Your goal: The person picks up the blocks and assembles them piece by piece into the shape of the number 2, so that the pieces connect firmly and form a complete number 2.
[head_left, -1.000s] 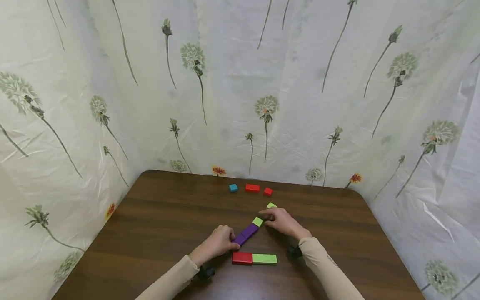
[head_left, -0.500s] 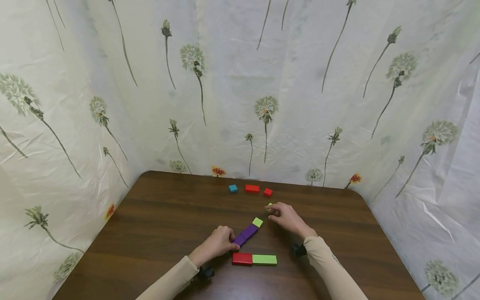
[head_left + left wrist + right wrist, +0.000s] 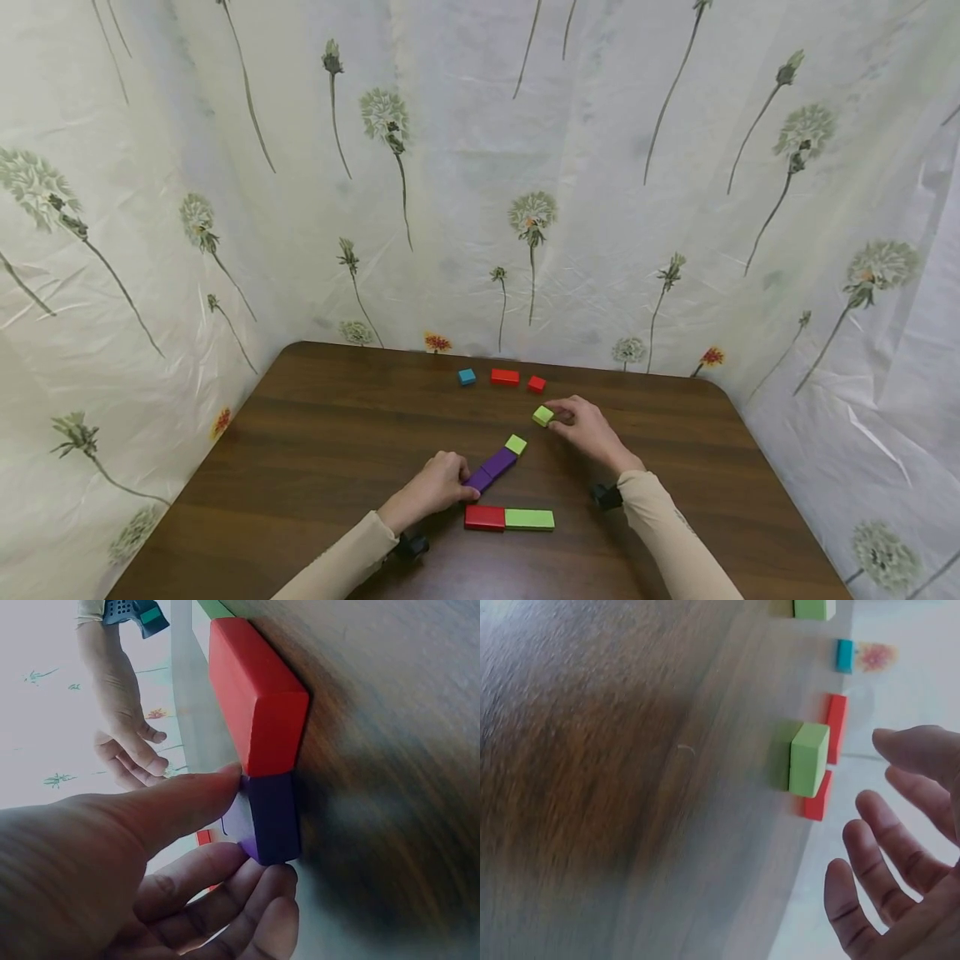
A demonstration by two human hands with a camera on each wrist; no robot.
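My left hand [image 3: 433, 486] holds the near purple block [image 3: 478, 480] between thumb and fingers; in the left wrist view this purple block [image 3: 276, 821] meets a corner of the red block [image 3: 279, 731]. A second purple block [image 3: 498, 462] and a small green block [image 3: 515, 444] continue the slanting row away from me. Beyond that row, a loose green block [image 3: 543, 416] lies on the table. Just right of it is my right hand [image 3: 591, 430], fingers spread and apart from the block in the right wrist view, where the green block [image 3: 808, 760] shows whole.
Nearest me, a red block [image 3: 484, 518] and a long green block [image 3: 529, 519] lie end to end. Toward the back of the brown table [image 3: 337, 417] are a blue block [image 3: 467, 377], a long red block [image 3: 505, 377] and a small red block [image 3: 536, 383]. A flowered curtain [image 3: 450, 275] surrounds it.
My right hand has moved right and slightly back, from beside the row's far end to the loose green block, which it has uncovered. The left hand stays on the purple block.
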